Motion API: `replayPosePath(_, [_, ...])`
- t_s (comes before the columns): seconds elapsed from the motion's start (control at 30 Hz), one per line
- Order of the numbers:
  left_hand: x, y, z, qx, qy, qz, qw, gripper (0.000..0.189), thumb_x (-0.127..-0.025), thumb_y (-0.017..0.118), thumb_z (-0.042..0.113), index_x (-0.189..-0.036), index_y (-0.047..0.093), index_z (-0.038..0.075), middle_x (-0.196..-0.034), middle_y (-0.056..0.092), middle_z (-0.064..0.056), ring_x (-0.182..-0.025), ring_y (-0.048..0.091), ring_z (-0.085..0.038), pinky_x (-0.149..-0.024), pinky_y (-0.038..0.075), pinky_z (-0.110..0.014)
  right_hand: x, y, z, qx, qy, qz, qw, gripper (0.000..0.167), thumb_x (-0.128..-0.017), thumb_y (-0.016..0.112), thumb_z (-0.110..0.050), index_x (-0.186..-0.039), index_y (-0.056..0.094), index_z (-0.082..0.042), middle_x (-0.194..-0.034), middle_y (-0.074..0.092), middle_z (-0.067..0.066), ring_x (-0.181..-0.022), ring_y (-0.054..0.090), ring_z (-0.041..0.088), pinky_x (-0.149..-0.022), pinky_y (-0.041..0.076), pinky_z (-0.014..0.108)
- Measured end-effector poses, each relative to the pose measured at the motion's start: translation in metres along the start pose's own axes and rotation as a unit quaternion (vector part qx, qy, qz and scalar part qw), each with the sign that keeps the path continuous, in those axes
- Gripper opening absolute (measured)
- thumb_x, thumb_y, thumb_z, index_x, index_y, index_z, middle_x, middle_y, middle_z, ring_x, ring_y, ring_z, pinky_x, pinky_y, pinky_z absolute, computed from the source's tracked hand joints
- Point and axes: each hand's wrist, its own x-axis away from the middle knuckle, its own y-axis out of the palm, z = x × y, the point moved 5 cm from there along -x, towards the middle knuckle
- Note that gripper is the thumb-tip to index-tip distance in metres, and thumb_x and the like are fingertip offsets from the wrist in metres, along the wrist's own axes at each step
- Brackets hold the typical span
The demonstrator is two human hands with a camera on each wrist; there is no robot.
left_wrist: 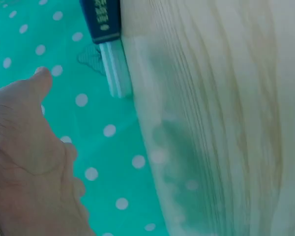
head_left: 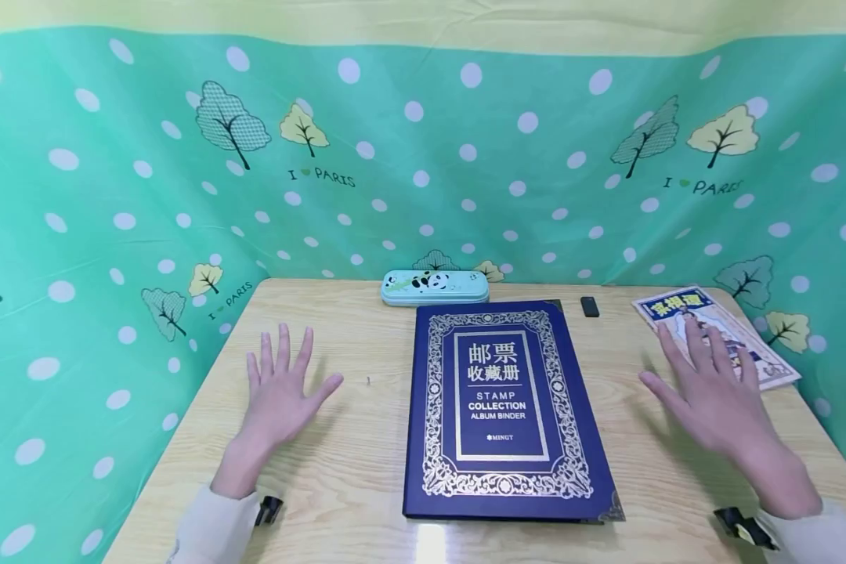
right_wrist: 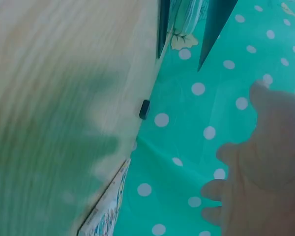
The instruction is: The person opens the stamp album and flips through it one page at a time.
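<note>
A dark blue stamp album (head_left: 504, 478) with silver ornament lies closed on the table between my hands. To its left, my left hand (head_left: 280, 399) is held with fingers spread, holding nothing. On the other side my right hand (head_left: 722, 399) has its fingers spread too, its fingertips overlapping the lower part of a comic-style booklet (head_left: 768, 356) in the head view; whether they touch it I cannot tell. In the left wrist view the left hand (left_wrist: 34, 162) shows beside the table edge. The right wrist view shows the right hand (right_wrist: 270, 162) with nothing in it.
Behind the album sits a light blue pencil case (head_left: 435, 288) with a panda print. A small black object (head_left: 589, 306) lies between album and booklet. The wooden table (head_left: 352, 470) is enclosed by a green dotted curtain (head_left: 423, 196).
</note>
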Motion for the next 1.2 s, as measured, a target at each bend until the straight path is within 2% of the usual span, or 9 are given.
replayPosePath(0.13, [0.008,0.0,0.016,0.004,0.016,0.014,0.9998,0.099,-0.108,0.058,0.065,-0.179,0.014,0.011,-0.181,-0.008,-0.031,-0.165,-0.02,-0.055,-0.128,-0.013,-0.076,0.004,0.0,-0.007,-0.005,-0.009,0.019,0.9998,0.08,-0.119,0.042,-0.048,-0.179,0.0,-0.017,-0.181,-0.006,0.026,-0.166,-0.01,0.055,-0.126,-0.022,0.07])
replayPosePath(0.4, [0.031,0.009,0.061,0.037,0.032,-0.013,0.9987,0.095,-0.111,0.059,0.057,-0.179,0.011,0.01,-0.181,-0.009,-0.027,-0.166,-0.014,-0.053,-0.132,-0.005,-0.07,0.012,0.004,-0.032,-0.08,-0.046,0.061,0.9939,0.072,-0.118,0.053,-0.033,-0.176,0.022,-0.004,-0.16,0.046,0.041,-0.143,0.045,0.065,-0.131,0.001,0.075])
replayPosePath(0.63, [0.05,0.022,0.096,0.065,0.058,-0.011,0.9962,0.102,-0.109,0.064,0.055,-0.18,0.002,0.014,-0.183,-0.005,-0.021,-0.169,-0.005,-0.046,-0.135,0.0,-0.062,0.016,0.007,-0.054,-0.15,-0.056,0.089,0.9831,0.068,-0.116,0.059,-0.023,-0.174,0.03,-0.003,-0.146,0.064,0.034,-0.13,0.059,0.062,-0.13,0.017,0.073])
replayPosePath(0.8, [0.062,0.031,0.115,0.086,0.067,-0.024,0.9938,0.103,-0.108,0.064,0.061,-0.18,0.005,0.018,-0.184,0.001,-0.013,-0.171,0.004,-0.041,-0.135,0.011,-0.062,0.017,0.008,-0.069,-0.204,-0.049,0.08,0.9745,0.068,-0.113,0.065,-0.02,-0.172,0.035,-0.002,-0.137,0.072,0.029,-0.127,0.061,0.06,-0.113,0.033,0.082])
replayPosePath(0.87, [0.066,0.036,0.121,0.095,0.071,-0.032,0.9925,0.1,-0.108,0.063,0.062,-0.18,0.009,0.019,-0.184,0.004,-0.011,-0.17,0.007,-0.041,-0.134,0.013,-0.062,0.018,0.01,-0.073,-0.212,-0.046,0.07,0.9736,0.068,-0.113,0.066,-0.02,-0.172,0.037,-0.004,-0.138,0.073,0.025,-0.125,0.064,0.053,-0.108,0.044,0.074])
replayPosePath(0.93, [0.069,0.042,0.127,0.11,0.074,-0.043,0.9902,0.098,-0.108,0.063,0.062,-0.18,0.012,0.02,-0.183,0.009,-0.012,-0.17,0.01,-0.041,-0.134,0.014,-0.062,0.018,0.011,-0.076,-0.225,-0.046,0.063,0.9712,0.066,-0.113,0.066,-0.019,-0.171,0.039,-0.004,-0.139,0.073,0.022,-0.12,0.069,0.04,-0.102,0.056,0.056])
replayPosePath(1.03, [0.074,0.049,0.132,0.137,0.062,-0.064,0.9865,0.099,-0.107,0.063,0.065,-0.18,0.011,0.023,-0.183,0.013,-0.014,-0.17,0.013,-0.042,-0.132,0.018,-0.064,0.017,0.015,-0.08,-0.251,-0.052,0.057,0.9649,0.062,-0.112,0.067,-0.015,-0.168,0.044,0.0,-0.136,0.075,0.019,-0.107,0.07,0.014,-0.083,0.059,0.029])
replayPosePath(1.13, [0.076,0.054,0.137,0.167,0.046,-0.082,0.9816,0.105,-0.103,0.066,0.069,-0.18,0.01,0.024,-0.184,0.018,-0.014,-0.169,0.018,-0.04,-0.132,0.021,-0.065,0.017,0.019,-0.082,-0.287,-0.053,0.043,0.9556,0.059,-0.111,0.067,-0.012,-0.165,0.046,0.004,-0.131,0.077,0.02,-0.099,0.065,-0.001,-0.076,0.057,0.02])
replayPosePath(1.2, [0.078,0.057,0.14,0.182,0.039,-0.088,0.9785,0.109,-0.101,0.069,0.069,-0.181,0.011,0.024,-0.184,0.02,-0.013,-0.169,0.02,-0.039,-0.132,0.023,-0.064,0.017,0.021,-0.083,-0.303,-0.05,0.033,0.9512,0.058,-0.111,0.067,-0.01,-0.163,0.047,0.006,-0.129,0.078,0.02,-0.096,0.066,-0.002,-0.076,0.058,0.021])
